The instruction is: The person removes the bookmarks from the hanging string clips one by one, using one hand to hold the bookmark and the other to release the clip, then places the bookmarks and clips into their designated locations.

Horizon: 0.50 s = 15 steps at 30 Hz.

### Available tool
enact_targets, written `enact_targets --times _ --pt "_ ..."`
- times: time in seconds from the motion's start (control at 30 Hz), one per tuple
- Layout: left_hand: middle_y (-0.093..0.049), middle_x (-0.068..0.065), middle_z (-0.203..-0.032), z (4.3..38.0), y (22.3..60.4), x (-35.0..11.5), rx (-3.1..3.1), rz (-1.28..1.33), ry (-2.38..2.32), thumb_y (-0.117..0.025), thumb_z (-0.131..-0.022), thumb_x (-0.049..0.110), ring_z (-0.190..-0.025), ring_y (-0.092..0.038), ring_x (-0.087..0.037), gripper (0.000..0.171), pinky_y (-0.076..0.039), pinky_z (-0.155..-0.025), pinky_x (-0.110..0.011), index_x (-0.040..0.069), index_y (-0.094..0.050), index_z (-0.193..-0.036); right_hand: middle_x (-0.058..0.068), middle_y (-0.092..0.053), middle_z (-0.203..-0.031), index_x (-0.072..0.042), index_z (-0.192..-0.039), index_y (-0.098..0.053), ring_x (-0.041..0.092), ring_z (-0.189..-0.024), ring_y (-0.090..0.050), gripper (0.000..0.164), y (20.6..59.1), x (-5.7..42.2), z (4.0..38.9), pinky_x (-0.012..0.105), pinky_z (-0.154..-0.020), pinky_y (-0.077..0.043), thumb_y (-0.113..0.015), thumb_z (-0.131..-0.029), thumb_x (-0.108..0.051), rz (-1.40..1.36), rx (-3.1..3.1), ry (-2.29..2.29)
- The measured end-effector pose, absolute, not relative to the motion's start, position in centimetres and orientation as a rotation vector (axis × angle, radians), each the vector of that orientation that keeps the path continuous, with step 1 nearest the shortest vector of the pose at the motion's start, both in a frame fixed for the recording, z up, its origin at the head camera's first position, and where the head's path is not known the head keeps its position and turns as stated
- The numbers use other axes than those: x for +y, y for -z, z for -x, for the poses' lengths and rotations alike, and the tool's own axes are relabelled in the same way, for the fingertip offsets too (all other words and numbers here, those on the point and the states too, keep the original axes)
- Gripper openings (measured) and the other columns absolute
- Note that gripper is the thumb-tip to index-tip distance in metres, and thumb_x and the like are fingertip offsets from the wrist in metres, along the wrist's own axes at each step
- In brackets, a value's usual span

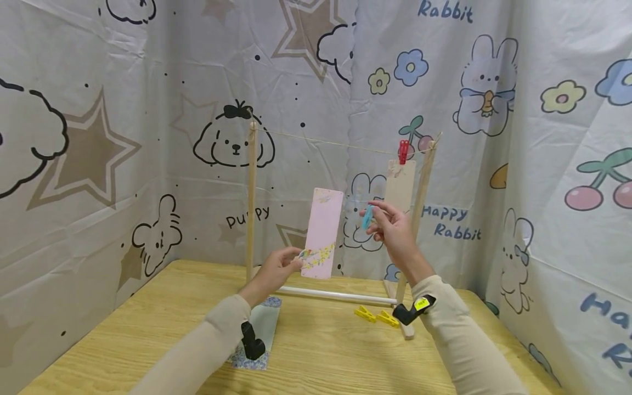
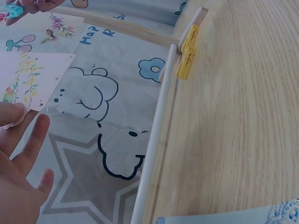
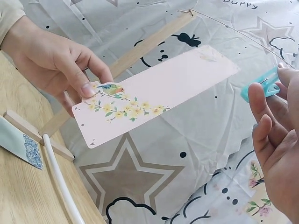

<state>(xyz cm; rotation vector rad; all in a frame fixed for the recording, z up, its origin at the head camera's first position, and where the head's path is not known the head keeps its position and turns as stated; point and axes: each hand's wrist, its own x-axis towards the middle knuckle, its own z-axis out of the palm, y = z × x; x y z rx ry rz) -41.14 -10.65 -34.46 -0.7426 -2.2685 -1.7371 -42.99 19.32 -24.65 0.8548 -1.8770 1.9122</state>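
Observation:
My left hand point(image 1: 277, 270) pinches the lower left edge of a pink bookmark point(image 1: 323, 225), a long card printed with yellow blossoms and a small bird. The card stands nearly upright, below the string point(image 1: 321, 141). To its right, my right hand point(image 1: 395, 233) holds a light blue clothespin point(image 1: 367, 216) between thumb and fingers. In the right wrist view the clothespin point(image 3: 261, 85) is apart from the pink bookmark point(image 3: 154, 93). A cream bookmark point(image 1: 401, 184) hangs from the string's right end under a red clothespin point(image 1: 404, 152), partly behind my right hand.
Two wooden posts point(image 1: 252, 203) carry the string, with a white rod point(image 1: 340, 296) joining them low down. Two yellow clothespins point(image 1: 365, 314) lie near the right foot. A pale card with blue patterned ends point(image 1: 266, 323) lies on the table point(image 1: 316, 351), partly under my left forearm.

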Motion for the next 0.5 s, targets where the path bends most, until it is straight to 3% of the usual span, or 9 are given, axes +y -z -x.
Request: enact_targets --times 0.07,0.13,0.27,0.33,0.5 --pt "-0.068 -0.013 -0.114 41.0 34.5 -10.7 -2.266 0.744 1.748 -0.061 -0.106 0.012 -0.079 -0.054 -0.018 0.03 -0.036 -0.062 -0.03 0.003 -0.064 -0.135 0.026 -0.065 -0.127 -0.005 -0.138 -0.059 0.01 -0.069 -0.064 0.04 24.8 19.3 43.0 0.018 -0.056 -0.046 -0.057 -0.108 -0.032 -0.858 -1.883 -1.906" --pt "-0.064 -0.019 -0.127 41.0 34.6 -10.8 -2.264 0.741 1.748 -0.061 -0.106 0.012 -0.085 -0.058 -0.017 0.03 -0.039 -0.066 -0.029 0.003 -0.065 -0.134 0.028 -0.063 -0.128 -0.006 -0.138 -0.059 0.01 -0.069 -0.064 0.04 24.9 19.3 42.9 0.018 -0.056 -0.046 -0.057 -0.108 -0.033 -0.854 -1.889 -1.907" --pt "-0.041 -0.027 -0.155 40.8 35.0 -11.1 -2.258 0.742 1.746 -0.061 -0.106 0.012 -0.094 -0.063 -0.02 0.03 -0.046 -0.079 -0.035 0.001 -0.065 -0.133 0.024 -0.065 -0.125 -0.007 -0.137 -0.06 0.012 -0.07 -0.063 0.039 25.3 19.4 42.8 0.019 -0.057 -0.046 -0.057 -0.108 -0.033 -0.846 -1.898 -1.924" --pt "-0.044 -0.027 -0.153 40.7 35.3 -11.2 -2.265 0.738 1.728 -0.062 -0.106 0.013 -0.099 -0.064 -0.021 0.031 -0.048 -0.085 -0.039 0.0 -0.064 -0.134 0.02 -0.067 -0.122 -0.007 -0.136 -0.061 0.012 -0.07 -0.064 0.039 25.6 19.4 42.7 0.02 -0.057 -0.046 -0.058 -0.108 -0.033 -0.839 -1.901 -1.937" --pt "-0.07 -0.015 -0.119 40.5 36.1 -11.5 -2.28 0.737 1.715 -0.061 -0.106 0.015 -0.109 -0.066 -0.026 0.033 -0.05 -0.095 -0.051 0.0 -0.062 -0.136 0.014 -0.071 -0.119 -0.007 -0.137 -0.06 0.011 -0.069 -0.064 0.039 26.8 19.4 42.6 0.019 -0.057 -0.046 -0.057 -0.108 -0.033 -0.82 -1.904 -1.949"
